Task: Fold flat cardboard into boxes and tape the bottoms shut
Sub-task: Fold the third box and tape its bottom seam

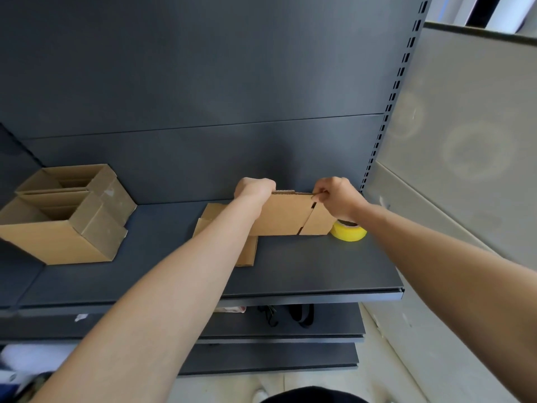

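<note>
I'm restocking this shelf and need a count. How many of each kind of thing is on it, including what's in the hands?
Open boxes: 2
Half-folded box, gripped by the left hand and right hand: 1
Pile of flat cardboard: 1, sheets not countable
Yellow tape roll: 1
Total: 5

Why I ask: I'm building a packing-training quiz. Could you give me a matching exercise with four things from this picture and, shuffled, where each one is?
Things:
1 yellow tape roll
2 open boxes
3 upright cardboard blank
4 flat cardboard

Places:
A at the left end of the shelf
B gripped at its top edge by the left hand and the right hand
C lying flat, mid-shelf
D on the shelf just below the right hand

Pairs: 1-D, 2-A, 3-B, 4-C
</note>
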### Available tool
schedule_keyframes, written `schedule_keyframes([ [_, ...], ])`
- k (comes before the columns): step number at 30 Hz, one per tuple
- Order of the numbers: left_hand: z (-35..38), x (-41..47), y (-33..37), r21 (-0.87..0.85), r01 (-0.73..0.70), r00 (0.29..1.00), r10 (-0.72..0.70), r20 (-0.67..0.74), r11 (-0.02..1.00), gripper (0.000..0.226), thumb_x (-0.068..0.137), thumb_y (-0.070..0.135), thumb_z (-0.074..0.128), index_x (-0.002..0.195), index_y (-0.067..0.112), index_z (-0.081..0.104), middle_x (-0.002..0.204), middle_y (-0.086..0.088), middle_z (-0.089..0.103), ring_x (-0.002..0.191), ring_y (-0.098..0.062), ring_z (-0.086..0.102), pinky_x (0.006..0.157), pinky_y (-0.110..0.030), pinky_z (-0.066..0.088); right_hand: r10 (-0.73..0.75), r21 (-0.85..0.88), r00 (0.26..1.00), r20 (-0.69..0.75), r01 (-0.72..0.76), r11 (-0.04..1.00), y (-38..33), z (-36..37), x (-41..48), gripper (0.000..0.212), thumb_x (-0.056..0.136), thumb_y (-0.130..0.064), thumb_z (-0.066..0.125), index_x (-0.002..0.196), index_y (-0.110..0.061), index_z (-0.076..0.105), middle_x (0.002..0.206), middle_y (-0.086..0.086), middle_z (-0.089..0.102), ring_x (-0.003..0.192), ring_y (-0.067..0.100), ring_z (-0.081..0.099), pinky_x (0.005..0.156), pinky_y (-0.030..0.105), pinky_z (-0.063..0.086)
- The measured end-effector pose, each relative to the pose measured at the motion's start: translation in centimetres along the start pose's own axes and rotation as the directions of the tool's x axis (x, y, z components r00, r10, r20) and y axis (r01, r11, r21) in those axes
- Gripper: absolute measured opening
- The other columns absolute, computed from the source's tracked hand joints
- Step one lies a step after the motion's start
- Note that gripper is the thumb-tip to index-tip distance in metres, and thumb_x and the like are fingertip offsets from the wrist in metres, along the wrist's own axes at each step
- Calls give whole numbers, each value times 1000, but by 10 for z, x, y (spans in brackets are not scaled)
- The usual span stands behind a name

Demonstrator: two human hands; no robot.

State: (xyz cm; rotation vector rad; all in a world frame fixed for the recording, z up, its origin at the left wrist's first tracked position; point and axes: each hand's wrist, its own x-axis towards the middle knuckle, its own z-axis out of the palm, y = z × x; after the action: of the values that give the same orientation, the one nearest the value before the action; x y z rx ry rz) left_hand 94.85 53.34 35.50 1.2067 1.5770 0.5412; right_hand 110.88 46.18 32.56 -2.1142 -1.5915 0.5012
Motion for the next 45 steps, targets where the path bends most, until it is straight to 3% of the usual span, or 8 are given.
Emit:
schedule_keyframes([
  [3, -3, 1, -5, 3, 29, 999, -29, 24, 1000, 14, 87, 13, 60, 98, 10, 51, 80, -1, 44, 66, -15, 42, 76, -31, 44, -6, -11, 998, 68, 6, 1000, -3, -4, 4, 13, 94, -7, 54, 94, -5, 67, 89, 6, 60, 84, 22, 52, 67, 25, 39],
  [6, -2, 5, -18, -17, 33, 997, -31, 74, 999, 46, 88, 24, 67, 126, 7, 48, 105, -6, 49, 86, -20, 47, 78, -34, 46, 20, -43, 990, 142, -14, 999, -2, -4, 4, 11, 92, -12, 60, 97, -7, 68, 94, 6, 62, 90, 22, 54, 73, 27, 39],
  [9, 2, 8, -28, 1, 25, 998, -25, 63, 1000, 61, 86, 30, 70, 133, 2, 42, 117, -11, 52, 87, -20, 47, 83, -33, 49, 62, -53, 974, 217, -52, 997, 0, -7, 6, 13, 90, -22, 65, 97, -12, 69, 101, 6, 65, 97, 24, 59, 77, 30, 45],
  [14, 5, 16, -35, 5, -27, 1000, 27, 6, 1000, 66, 84, 35, 71, 132, 1, 41, 116, -10, 52, 94, -24, 50, 95, -37, 50, 169, -82, 938, 302, -151, 985, 1, -21, 5, 48, 91, -52, 53, 119, -16, 65, 119, 3, 63, 113, 24, 55, 97, 37, 41],
  [24, 14, 11, -34, -34, -10, 993, 14, 121, 999, 75, 78, 29, 78, 136, 6, 37, 131, -11, 49, 116, -29, 51, 97, -39, 48, 400, -180, 895, 199, -367, 912, 4, -24, 4, 64, 94, -57, 40, 112, 2, 58, 105, 16, 62, 96, 31, 60, 88, 38, 50],
  [33, 21, 0, -34, 39, -10, 946, -4, 323, 999, 72, 82, 22, 74, 140, 7, 33, 136, -9, 44, 121, -26, 46, 102, -37, 43, 497, 7, 868, 13, -497, 868, -3, -5, 8, 57, 88, -62, 49, 95, -6, 47, 78, 7, 48, 63, 22, 51, 63, 32, 48],
  [36, 17, 3, -38, 78, -15, 934, -13, 356, 997, 74, 84, 26, 71, 143, 13, 28, 139, -8, 42, 122, -27, 45, 100, -39, 42, 524, 53, 851, 40, -526, 849, 1, -6, 12, 64, 82, -66, 55, 98, -4, 49, 91, 11, 55, 67, 25, 56, 54, 29, 46],
  [45, 4, 10, -40, 158, -82, 887, -1, 462, 984, 62, 88, 41, 64, 137, 20, 32, 137, -7, 43, 121, -29, 48, 99, -45, 46, 572, 156, 785, 238, -613, 775, 3, -2, 13, 80, 77, -73, 53, 119, -5, 50, 116, 15, 58, 91, 36, 66, 77, 37, 57],
])
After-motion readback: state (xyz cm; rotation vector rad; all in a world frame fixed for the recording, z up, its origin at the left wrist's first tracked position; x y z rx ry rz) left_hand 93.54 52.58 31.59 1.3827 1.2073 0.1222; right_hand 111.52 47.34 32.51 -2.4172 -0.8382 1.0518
